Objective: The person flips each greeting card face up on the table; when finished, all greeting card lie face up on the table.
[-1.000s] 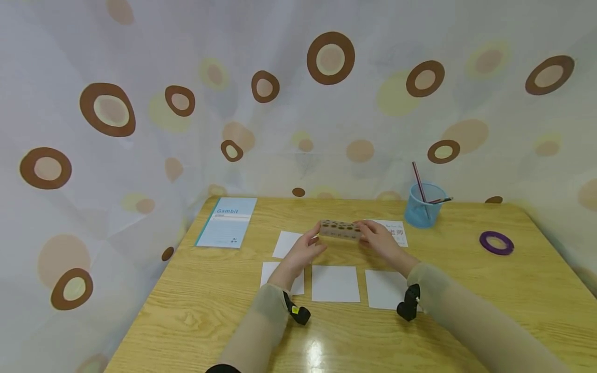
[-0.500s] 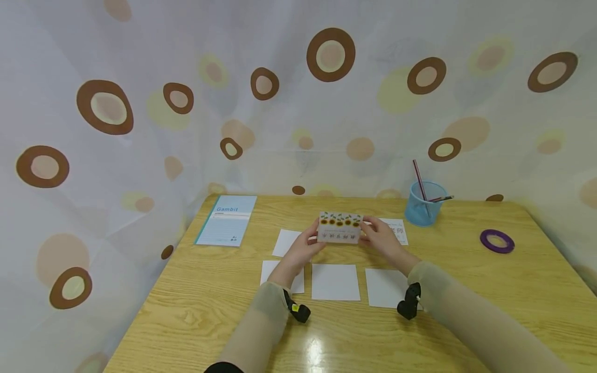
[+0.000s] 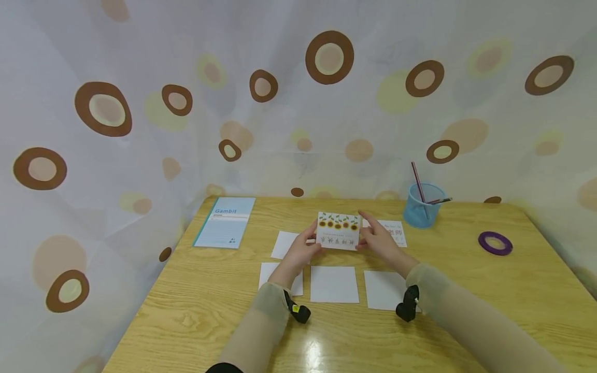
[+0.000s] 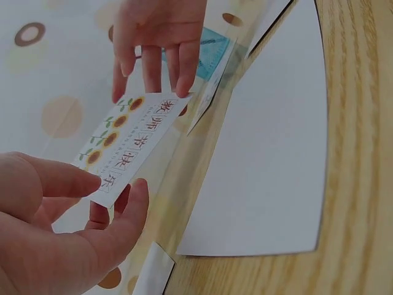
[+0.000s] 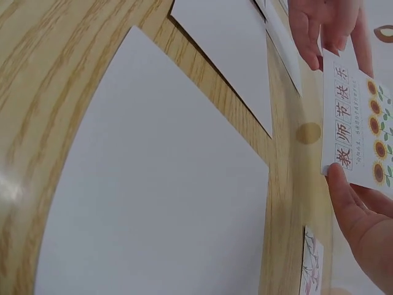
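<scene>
Both hands hold a white card (image 3: 338,233) raised above the table's back part. A row of sunflowers and a line of red Chinese characters are printed on it; in the head view the characters stand upside down. My left hand (image 3: 298,255) pinches one short end, thumb on the printed face and fingers behind, as the left wrist view shows. At the opposite end my right hand (image 3: 380,242) grips the edge, its thumb (image 5: 344,190) at a corner in the right wrist view. Beneath lie blank white cards, including a middle one (image 3: 333,284) and a right one (image 3: 384,290).
A printed card (image 3: 395,233) lies partly behind the right hand. At the back right stands a blue mesh pen cup (image 3: 418,210) with pencils. A purple ring (image 3: 495,243) lies farther right, and a light-blue notebook (image 3: 225,223) at the back left of the wooden table (image 3: 186,300).
The sunflower card has tilted from a foreshortened, shaded view until its printed face shows broadly to the head camera. Both hands have kept hold of it, nearly in place.
</scene>
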{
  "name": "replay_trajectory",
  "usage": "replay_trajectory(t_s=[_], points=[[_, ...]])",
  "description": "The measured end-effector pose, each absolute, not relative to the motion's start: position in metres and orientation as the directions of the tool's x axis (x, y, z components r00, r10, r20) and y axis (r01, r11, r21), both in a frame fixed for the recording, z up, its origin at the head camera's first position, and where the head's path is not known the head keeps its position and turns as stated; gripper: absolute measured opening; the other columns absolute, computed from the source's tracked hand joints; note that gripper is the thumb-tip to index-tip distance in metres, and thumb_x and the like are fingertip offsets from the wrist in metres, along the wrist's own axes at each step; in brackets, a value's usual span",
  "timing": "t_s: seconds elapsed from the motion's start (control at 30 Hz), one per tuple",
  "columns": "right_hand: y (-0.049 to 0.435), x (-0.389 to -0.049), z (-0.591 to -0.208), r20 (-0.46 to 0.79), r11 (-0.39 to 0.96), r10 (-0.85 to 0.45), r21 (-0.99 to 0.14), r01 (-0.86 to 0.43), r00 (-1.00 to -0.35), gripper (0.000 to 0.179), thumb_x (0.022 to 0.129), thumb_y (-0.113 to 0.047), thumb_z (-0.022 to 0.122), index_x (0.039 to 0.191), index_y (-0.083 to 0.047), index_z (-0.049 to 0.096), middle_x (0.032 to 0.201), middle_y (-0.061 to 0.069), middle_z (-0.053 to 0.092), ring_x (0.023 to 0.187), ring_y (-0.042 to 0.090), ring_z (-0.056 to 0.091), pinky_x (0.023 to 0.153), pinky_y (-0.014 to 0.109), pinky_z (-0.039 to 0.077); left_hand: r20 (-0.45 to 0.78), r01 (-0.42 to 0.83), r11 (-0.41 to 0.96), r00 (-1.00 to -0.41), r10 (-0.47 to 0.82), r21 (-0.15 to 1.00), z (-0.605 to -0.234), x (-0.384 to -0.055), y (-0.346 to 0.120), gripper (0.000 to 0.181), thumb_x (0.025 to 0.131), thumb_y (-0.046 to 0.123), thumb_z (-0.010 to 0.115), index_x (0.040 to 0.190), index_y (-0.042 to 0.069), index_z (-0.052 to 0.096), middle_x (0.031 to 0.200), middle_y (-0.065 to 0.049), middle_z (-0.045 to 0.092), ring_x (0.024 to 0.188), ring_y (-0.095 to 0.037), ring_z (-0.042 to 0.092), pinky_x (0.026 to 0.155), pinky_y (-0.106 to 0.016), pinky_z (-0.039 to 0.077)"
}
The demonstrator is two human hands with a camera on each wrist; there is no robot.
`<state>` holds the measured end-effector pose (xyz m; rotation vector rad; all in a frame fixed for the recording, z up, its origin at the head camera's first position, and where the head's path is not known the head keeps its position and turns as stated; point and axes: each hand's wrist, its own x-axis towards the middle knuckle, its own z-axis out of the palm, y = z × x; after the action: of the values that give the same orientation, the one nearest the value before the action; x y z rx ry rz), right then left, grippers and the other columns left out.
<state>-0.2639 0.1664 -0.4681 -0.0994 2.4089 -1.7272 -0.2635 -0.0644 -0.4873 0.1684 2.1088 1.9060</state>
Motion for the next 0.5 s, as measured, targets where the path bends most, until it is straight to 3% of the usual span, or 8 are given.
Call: replay_trajectory(t_s=[0.13, 0.3, 0.5], points=[[0.1673, -0.2621, -0.4677, -0.093, 0.309, -0.161, -0.950, 0.039, -0.983, 0.056, 0.104, -0.011, 0.039, 0.158, -0.010, 0.023, 0.095, 0.020, 0.058, 0.090, 0.034, 0.064, 0.087, 0.044, 0.059, -0.144, -0.127, 0.080, -0.955, 0.258, 0.989, -0.4879, -0.2632, -0.0627, 0.069, 0.097, -0.008, 0.049, 0.156, 0.025, 0.033, 0.127, -0.019, 0.041, 0.102, -0.024, 0.053, 0.098, -0.042, 0.054], [0.1688, -0.2630, -0.4682, -0.092, 0.286, -0.158, -0.957, 0.043, -0.983, 0.050, 0.104, -0.010, 0.041, 0.153, -0.001, 0.031, 0.109, 0.024, 0.060, 0.087, 0.032, 0.068, 0.084, 0.044, 0.060, -0.136, -0.125, 0.061, -0.966, 0.218, 0.990, -0.4860, -0.2629, -0.0621, 0.067, 0.097, -0.008, 0.049, 0.154, 0.024, 0.038, 0.122, -0.019, 0.046, 0.100, -0.024, 0.057, 0.094, -0.039, 0.056], [0.1710, -0.2623, -0.4702, -0.064, 0.289, -0.122, -0.957, 0.026, -0.990, 0.041, 0.103, -0.010, 0.048, 0.140, 0.007, 0.045, 0.116, 0.030, 0.061, 0.083, 0.024, 0.071, 0.080, 0.041, 0.061, -0.113, -0.115, -0.003, -0.983, 0.143, 0.993, -0.4858, -0.2636, -0.0615, 0.060, 0.094, -0.010, 0.053, 0.150, 0.009, 0.043, 0.118, -0.018, 0.054, 0.087, -0.017, 0.063, 0.090, -0.038, 0.058]])
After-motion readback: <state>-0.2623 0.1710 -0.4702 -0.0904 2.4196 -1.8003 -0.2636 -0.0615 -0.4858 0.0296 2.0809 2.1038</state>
